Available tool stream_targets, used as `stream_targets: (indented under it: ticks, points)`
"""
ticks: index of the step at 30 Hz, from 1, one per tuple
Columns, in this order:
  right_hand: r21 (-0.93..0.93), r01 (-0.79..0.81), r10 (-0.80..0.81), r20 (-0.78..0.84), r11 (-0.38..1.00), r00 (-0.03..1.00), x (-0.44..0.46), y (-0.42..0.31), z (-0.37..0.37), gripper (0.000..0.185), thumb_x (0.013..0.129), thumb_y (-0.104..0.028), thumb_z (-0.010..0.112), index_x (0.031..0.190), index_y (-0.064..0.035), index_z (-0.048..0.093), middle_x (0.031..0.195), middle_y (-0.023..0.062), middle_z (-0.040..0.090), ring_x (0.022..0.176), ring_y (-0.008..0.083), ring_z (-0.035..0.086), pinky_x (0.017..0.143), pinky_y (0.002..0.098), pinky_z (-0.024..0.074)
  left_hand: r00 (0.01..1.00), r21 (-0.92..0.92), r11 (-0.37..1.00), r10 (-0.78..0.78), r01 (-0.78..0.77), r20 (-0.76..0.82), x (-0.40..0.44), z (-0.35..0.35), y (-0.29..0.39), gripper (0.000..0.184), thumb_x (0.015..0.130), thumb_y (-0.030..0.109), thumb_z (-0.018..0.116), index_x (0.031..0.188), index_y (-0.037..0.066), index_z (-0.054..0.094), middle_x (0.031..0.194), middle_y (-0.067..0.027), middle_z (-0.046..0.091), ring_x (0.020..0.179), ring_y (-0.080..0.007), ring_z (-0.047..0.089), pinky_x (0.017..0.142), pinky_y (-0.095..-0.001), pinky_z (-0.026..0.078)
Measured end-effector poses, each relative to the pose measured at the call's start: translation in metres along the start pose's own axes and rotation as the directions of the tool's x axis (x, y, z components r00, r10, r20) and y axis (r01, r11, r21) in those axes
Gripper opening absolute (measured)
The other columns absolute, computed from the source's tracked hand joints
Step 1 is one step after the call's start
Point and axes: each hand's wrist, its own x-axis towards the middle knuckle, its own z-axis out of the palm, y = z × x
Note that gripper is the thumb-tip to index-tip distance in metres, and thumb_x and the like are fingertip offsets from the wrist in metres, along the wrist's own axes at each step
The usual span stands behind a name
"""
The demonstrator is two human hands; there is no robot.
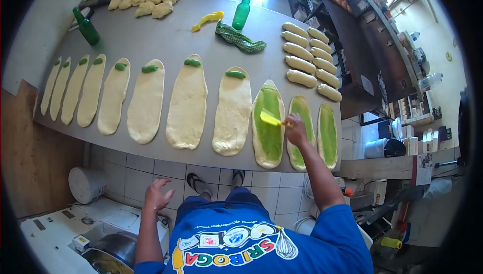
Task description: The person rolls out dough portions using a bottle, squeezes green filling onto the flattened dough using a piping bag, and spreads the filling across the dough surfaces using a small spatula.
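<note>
My right hand [297,129] is closed round the handle of a yellow spatula [270,118]. Its blade lies against a long flat dough piece [268,148] coated with green paste. To the right are two more dough strips, one [300,105] partly behind my hand and arm, the other [328,133] at the end; green paste covers both. On the left, several bare dough strips [187,108] each carry a green dollop [235,74] near the far end. My left hand [158,194] hangs before the table edge, fingers loosely apart, holding nothing.
Rolled dough pieces [300,63] lie in two columns at the right. Two green bottles [242,11] [86,28], a yellow piping bag or cloth [207,20] and a crumpled green bag [240,38] are farther back. Dough lumps [146,5] lie at the far left. A white bucket [86,185] is on the floor.
</note>
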Motion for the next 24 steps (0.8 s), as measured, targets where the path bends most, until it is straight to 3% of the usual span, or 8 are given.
stream_targets:
  ticks: [3, 4, 9, 11, 13, 18, 20, 24]
  points:
    - [0.078, 0.047, -0.057, 0.131, 0.996, 0.990, -0.058, -0.027, -0.006, 0.013, 0.070, 0.006, 0.054, 0.072, -0.0049, 0.061, 0.084, 0.0087, 0.058, 0.079, 0.0287, 0.052, 0.076, 0.0415, 0.0450, 0.999, -0.022, 0.999, -0.038, 0.038, -0.026, -0.003, -0.011, -0.030, 0.034, 0.076, 0.014, 0.073, 0.110, 0.009, 0.069, 0.108, -0.0112, 0.067, 0.093, -0.0280, 0.066, 0.083, -0.0360, 0.053]
    - [-0.003, 0.083, -0.081, 0.178, 0.997, 0.981, -0.079, -0.037, -0.009, 0.014, 0.069, 0.007, 0.054, 0.073, -0.0047, 0.061, 0.083, 0.0092, 0.057, 0.079, 0.0287, 0.052, 0.075, 0.0405, 0.0453, 0.998, -0.034, 0.998, -0.055, 0.054, -0.029, -0.005, -0.013, -0.042, 0.034, 0.076, 0.013, 0.073, 0.110, 0.008, 0.069, 0.108, -0.0112, 0.067, 0.094, -0.0281, 0.066, 0.083, -0.0360, 0.053]
    - [0.030, 0.102, -0.106, 0.176, 0.994, 0.979, -0.139, -0.089, -0.042, 0.019, 0.069, 0.008, 0.055, 0.080, -0.0041, 0.064, 0.084, 0.0089, 0.060, 0.076, 0.0277, 0.052, 0.071, 0.0367, 0.0457, 0.994, -0.094, 0.990, -0.109, 0.108, -0.004, -0.014, -0.002, -0.067, 0.034, 0.077, 0.013, 0.073, 0.110, 0.008, 0.069, 0.109, -0.0112, 0.067, 0.094, -0.0280, 0.065, 0.084, -0.0360, 0.053]
    - [0.132, -0.046, 0.033, 0.100, 0.990, 0.994, -0.129, -0.105, -0.052, 0.019, 0.072, 0.009, 0.057, 0.083, -0.0040, 0.065, 0.086, 0.0089, 0.061, 0.073, 0.0243, 0.053, 0.066, 0.0341, 0.0457, 0.990, -0.117, 0.983, -0.142, 0.142, 0.010, -0.013, 0.003, -0.068, 0.034, 0.076, 0.012, 0.073, 0.110, 0.008, 0.069, 0.109, -0.0111, 0.067, 0.095, -0.0277, 0.065, 0.084, -0.0361, 0.053]
    - [0.203, 0.016, 0.002, -0.086, 0.979, 0.996, -0.090, -0.101, -0.044, 0.016, 0.075, 0.008, 0.062, 0.085, -0.0037, 0.065, 0.086, 0.0089, 0.062, 0.070, 0.0208, 0.053, 0.061, 0.0311, 0.0438, 0.990, -0.121, 0.983, -0.140, 0.141, 0.013, -0.007, 0.005, -0.061, 0.035, 0.077, 0.012, 0.073, 0.111, 0.008, 0.069, 0.109, -0.0111, 0.067, 0.096, -0.0277, 0.065, 0.084, -0.0365, 0.053]
    - [0.084, 0.058, -0.045, -0.142, 0.995, 0.989, 0.069, -0.082, -0.001, 0.009, 0.079, 0.002, 0.062, 0.085, -0.0033, 0.066, 0.082, 0.0058, 0.061, 0.067, 0.0203, 0.053, 0.059, 0.0325, 0.0418, 0.992, -0.115, 0.986, -0.119, 0.122, 0.032, 0.001, 0.000, -0.025, 0.036, 0.078, 0.012, 0.073, 0.113, 0.007, 0.069, 0.111, -0.0114, 0.067, 0.098, -0.0280, 0.065, 0.086, -0.0378, 0.053]
    - [0.122, 0.110, -0.089, -0.169, 0.986, 0.982, 0.126, -0.070, 0.024, 0.014, 0.076, 0.004, 0.058, 0.085, -0.0029, 0.066, 0.082, 0.0066, 0.061, 0.068, 0.0230, 0.054, 0.063, 0.0339, 0.0439, 0.992, -0.078, 0.989, -0.125, 0.126, 0.013, 0.000, -0.012, -0.013, 0.035, 0.079, 0.013, 0.073, 0.113, 0.007, 0.069, 0.111, -0.0117, 0.067, 0.099, -0.0281, 0.065, 0.086, -0.0376, 0.053]
    - [0.106, 0.159, -0.142, -0.149, 0.982, 0.979, 0.190, -0.056, 0.052, 0.015, 0.074, 0.004, 0.056, 0.082, -0.0027, 0.066, 0.082, 0.0070, 0.061, 0.072, 0.0257, 0.055, 0.068, 0.0356, 0.0455, 0.983, -0.014, 0.984, -0.180, 0.180, -0.024, -0.006, -0.025, -0.010, 0.036, 0.077, 0.014, 0.074, 0.112, 0.007, 0.069, 0.110, -0.0110, 0.067, 0.096, -0.0275, 0.065, 0.084, -0.0369, 0.053]
